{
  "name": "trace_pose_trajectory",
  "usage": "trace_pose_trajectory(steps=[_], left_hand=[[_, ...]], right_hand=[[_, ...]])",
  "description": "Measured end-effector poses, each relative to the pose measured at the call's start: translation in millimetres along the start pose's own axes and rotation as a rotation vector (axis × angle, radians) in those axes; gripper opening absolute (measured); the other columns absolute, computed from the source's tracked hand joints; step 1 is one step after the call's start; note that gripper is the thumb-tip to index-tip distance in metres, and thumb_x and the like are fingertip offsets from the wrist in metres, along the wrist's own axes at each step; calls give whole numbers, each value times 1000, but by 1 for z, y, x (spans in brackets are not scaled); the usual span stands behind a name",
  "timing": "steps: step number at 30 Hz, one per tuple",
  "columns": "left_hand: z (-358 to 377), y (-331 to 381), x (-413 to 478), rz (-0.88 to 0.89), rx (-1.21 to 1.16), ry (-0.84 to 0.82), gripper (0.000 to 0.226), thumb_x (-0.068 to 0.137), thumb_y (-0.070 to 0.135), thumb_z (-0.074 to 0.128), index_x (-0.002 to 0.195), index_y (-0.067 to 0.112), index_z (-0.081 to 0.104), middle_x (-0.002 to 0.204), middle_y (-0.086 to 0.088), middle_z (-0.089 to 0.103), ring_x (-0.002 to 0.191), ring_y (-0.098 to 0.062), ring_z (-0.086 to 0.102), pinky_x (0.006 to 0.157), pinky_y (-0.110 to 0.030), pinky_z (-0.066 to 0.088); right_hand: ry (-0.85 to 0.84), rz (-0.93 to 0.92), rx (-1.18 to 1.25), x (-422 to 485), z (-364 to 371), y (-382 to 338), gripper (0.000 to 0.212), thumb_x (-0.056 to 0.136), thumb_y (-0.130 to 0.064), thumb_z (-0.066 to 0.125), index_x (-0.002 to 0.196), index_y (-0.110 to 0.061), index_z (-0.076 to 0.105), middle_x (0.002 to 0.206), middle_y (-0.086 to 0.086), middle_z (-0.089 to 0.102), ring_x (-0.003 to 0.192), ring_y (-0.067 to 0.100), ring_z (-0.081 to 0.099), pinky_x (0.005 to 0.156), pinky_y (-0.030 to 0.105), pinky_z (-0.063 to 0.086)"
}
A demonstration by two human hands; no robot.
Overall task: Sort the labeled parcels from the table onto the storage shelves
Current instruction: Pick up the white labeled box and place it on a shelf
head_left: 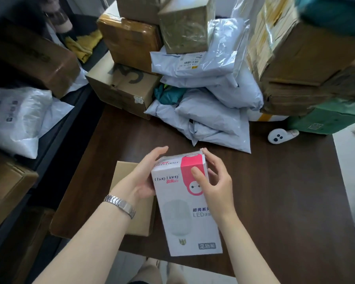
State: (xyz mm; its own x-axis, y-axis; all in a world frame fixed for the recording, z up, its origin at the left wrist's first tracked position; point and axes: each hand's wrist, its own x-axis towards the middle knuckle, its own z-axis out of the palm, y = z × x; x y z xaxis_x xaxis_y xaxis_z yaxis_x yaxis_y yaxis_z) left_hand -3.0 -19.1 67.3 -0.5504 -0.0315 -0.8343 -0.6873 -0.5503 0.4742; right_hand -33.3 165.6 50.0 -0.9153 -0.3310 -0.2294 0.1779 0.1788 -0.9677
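Head view: left hand and right hand both grasp a white-and-pink LED bulb box above the dark worktop, near grey mailer bags and stacked cardboard boxes.

We hold a white LED bulb box in both hands, left hand and right hand, above the dark surface, grey mailer bags piled beyond.
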Motion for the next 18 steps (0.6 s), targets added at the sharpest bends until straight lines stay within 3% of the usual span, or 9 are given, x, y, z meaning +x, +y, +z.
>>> trace_pose_trajectory(steps=[2,4,6,8,10,12,14,16,18], left_hand=[[-4,-4,-7,-20,22,-1,28,91,34,59,101,9,68,79,-11,76,66,-22,70,67,-30,53],[-1,-8,-13,-3,46,19,23,92,23,60,107,6,65,86,-13,78,65,-21,71,63,-29,54],[3,-11,-15,49,71,47,36,92,20,62,125,10,56,103,-17,78,72,-23,72,61,-30,56],[6,-14,-13,121,71,71,47,92,20,64,136,16,46,107,-17,75,72,-24,72,57,-31,59],[9,-15,-14,163,55,82,47,94,23,64,136,19,44,102,-15,74,66,-22,73,52,-30,60],[10,-15,-15,164,39,83,41,97,31,60,134,17,48,94,-12,75,60,-20,74,47,-28,59],[12,-14,-19,136,-51,33,37,100,43,51,120,13,59,82,-10,76,58,-21,74,47,-27,58],[11,-14,-16,169,-136,52,43,101,50,43,108,13,62,87,-11,73,70,-24,72,58,-31,57],[9,-15,-10,201,-195,115,47,102,51,37,96,12,62,84,-12,69,70,-23,67,60,-31,51]], right_hand=[[-9,55,140,-6,1,2,47,92,-46,59,135,-28,58,129,-11,67,112,13,70,78,24,61],[18,176,269,-6,4,9,46,95,-53,52,130,-26,57,121,-2,71,103,17,74,74,27,60],[22,372,344,-5,9,10,63,87,-65,57,133,-23,54,129,10,67,109,26,71,84,37,57],[-37,550,439,-3,9,10,95,70,-77,68,140,-15,50,132,18,65,114,34,66,95,44,50],[-93,637,470,0,4,1,91,74,-78,60,134,-10,57,118,17,71,103,32,70,96,44,48],[-153,615,426,6,-1,-4,72,88,-76,40,118,-17,69,103,10,80,91,26,76,88,40,55],[-180,570,324,9,-4,-11,72,88,-80,30,115,-26,70,104,6,81,94,23,78,87,40,59],[-163,503,254,8,-5,-19,87,73,-91,39,123,-26,66,113,5,79,103,26,76,98,49,56],[-138,487,337,4,-5,-19,109,55,-97,53,125,-13,61,118,10,76,110,31,73,105,53,50]])
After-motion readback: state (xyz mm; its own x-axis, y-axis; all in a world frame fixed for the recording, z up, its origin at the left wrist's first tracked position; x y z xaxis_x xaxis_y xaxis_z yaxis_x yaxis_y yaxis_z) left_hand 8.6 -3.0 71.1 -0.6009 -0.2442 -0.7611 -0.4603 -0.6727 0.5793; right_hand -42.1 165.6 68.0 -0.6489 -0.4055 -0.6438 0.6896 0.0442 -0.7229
